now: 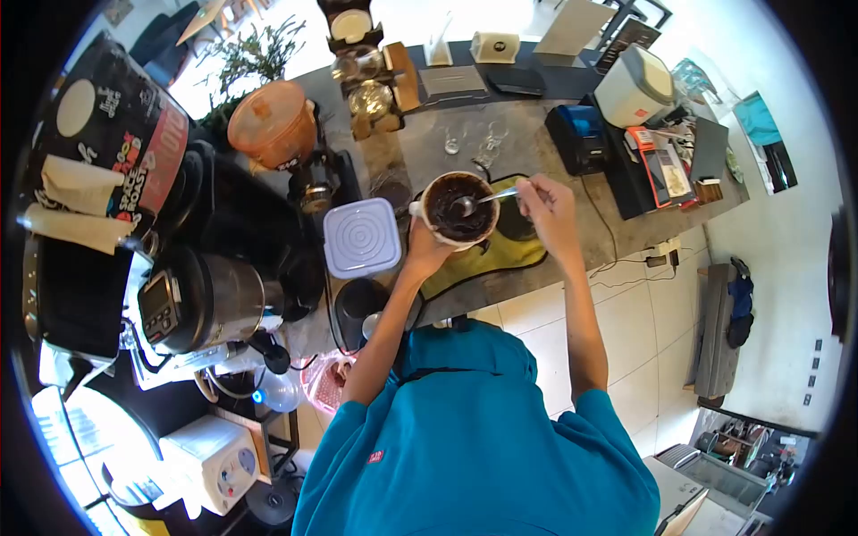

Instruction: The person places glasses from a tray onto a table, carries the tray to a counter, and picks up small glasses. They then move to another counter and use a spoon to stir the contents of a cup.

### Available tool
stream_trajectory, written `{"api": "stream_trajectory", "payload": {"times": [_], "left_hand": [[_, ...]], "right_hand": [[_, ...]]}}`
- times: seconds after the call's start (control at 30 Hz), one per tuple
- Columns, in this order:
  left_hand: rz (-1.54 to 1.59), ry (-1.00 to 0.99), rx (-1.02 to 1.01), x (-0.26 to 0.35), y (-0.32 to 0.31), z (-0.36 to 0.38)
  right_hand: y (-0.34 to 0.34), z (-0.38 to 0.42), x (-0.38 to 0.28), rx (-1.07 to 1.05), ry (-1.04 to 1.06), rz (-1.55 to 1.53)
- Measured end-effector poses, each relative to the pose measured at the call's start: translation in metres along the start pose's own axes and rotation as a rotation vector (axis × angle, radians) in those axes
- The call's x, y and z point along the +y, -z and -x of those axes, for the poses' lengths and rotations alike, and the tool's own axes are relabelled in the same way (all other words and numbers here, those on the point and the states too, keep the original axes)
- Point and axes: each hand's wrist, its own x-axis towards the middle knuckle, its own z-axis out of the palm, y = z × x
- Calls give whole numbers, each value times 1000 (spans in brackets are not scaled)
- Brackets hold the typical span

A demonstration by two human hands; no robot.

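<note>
My left hand (pixel 428 251) is wrapped round the near left side of a white cup (pixel 461 243), held over the counter. Dark brown, wet-looking contents (pixel 447 198) fill much of the cup and smear its inner wall. Between thumb and fingers of my right hand (pixel 549 213) is the handle of a metal spoon (pixel 499 195). The spoon's bowl dips into the dark contents. Under and beside the cup lies a yellow-green cloth (pixel 487 270) with a dark border. A square container with a pale lid (pixel 362 238) stands just left of my left hand.
Small clear glasses (pixel 493 136) stand beyond the cup. A coffee grinder with an orange hopper (pixel 273 125) and a dark machine (pixel 201 304) line the left. To the right are a blue-black printer (pixel 576 134), a card terminal (pixel 660 170) and a cable over the counter edge.
</note>
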Motion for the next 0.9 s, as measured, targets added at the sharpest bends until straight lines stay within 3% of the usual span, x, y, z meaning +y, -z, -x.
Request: {"api": "stream_trajectory", "payload": {"times": [0.17,0.23,0.43,0.6,0.7,0.77,0.9], "left_hand": [[40,28,39,-25,1,4],[-6,31,-18,-21,1,6],[-149,-7,122,-18,-3,16],[-311,-24,202,-12,-4,29],[-424,1,228,-5,-6,34],[-407,135,238,-14,-9,41],[-481,219,273,-22,-17,51]], "right_hand": [[-8,-5,8,15,28,86],[-9,-6,19,-12,-1,61],[3,-14,19,-40,-116,-117],[11,-24,-8,-134,57,-94],[9,-34,-15,-212,132,92],[4,-40,-11,-220,275,281],[0,-54,14,-336,270,286]]}}
